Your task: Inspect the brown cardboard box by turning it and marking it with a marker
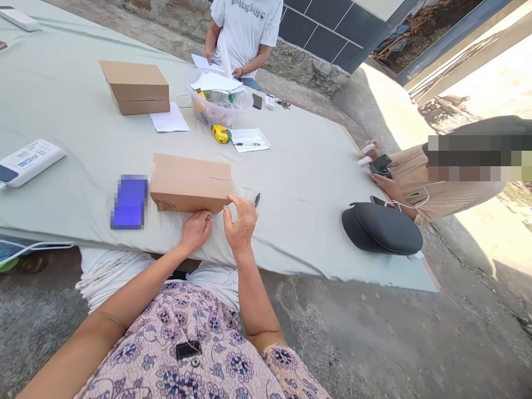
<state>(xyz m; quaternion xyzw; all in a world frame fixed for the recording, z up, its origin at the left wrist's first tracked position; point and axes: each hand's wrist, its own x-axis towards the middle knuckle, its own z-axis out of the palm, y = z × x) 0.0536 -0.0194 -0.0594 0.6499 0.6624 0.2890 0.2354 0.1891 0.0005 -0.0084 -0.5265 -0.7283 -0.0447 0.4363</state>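
Observation:
A closed brown cardboard box point(191, 180) lies on the cloth-covered table in front of me. My left hand point(197, 231) rests on the table at the box's near side, its fingers curled; what they hold, if anything, is hidden. At the box's near right corner is my right hand point(241, 221), index finger touching the cardboard, the other fingers loosely bent and apart, holding nothing. A dark pen point(257, 200) lies just right of that hand. Left of the box is a blurred blue rectangular item point(129, 202).
Another cardboard box point(139, 91), a plastic basket point(216, 111), a yellow tape measure point(221, 134) and papers point(250, 140) stand farther back. A black case point(380, 228) lies right; a white device point(31, 162) lies left. Two people are at the table's far and right sides.

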